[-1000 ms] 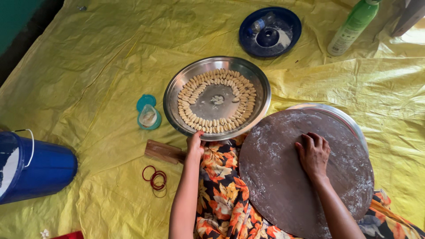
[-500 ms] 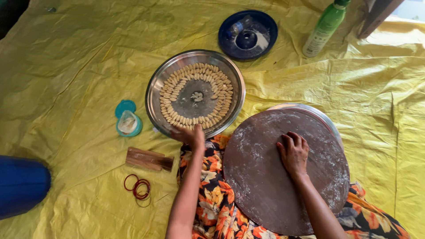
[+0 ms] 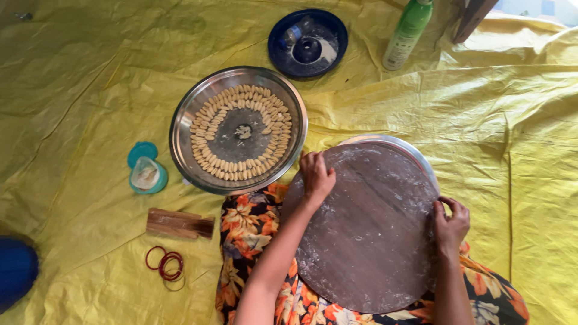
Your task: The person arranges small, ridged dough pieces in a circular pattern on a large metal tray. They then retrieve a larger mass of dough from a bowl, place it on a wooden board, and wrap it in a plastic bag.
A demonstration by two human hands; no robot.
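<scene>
Now, left hand (image 3: 316, 176), right hand (image 3: 448, 224), gripping round board (image 3: 367, 232)

The round board (image 3: 367, 235) is dark, matt wood dusted with flour. The tray (image 3: 180, 141) is shiny metal. The yellow sheet (image 3: 90, 78) looks like crinkled, faintly glossy plastic. The small block (image 3: 179, 223) is rough wood; the bottle (image 3: 408, 33) is smooth green plastic.

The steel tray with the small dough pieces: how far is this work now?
Done: the steel tray holds rings of small shaped pieces. In hand: the left hand and right hand grip opposite edges of the floured round board. Left: the tray's centre is nearly bare.
</scene>
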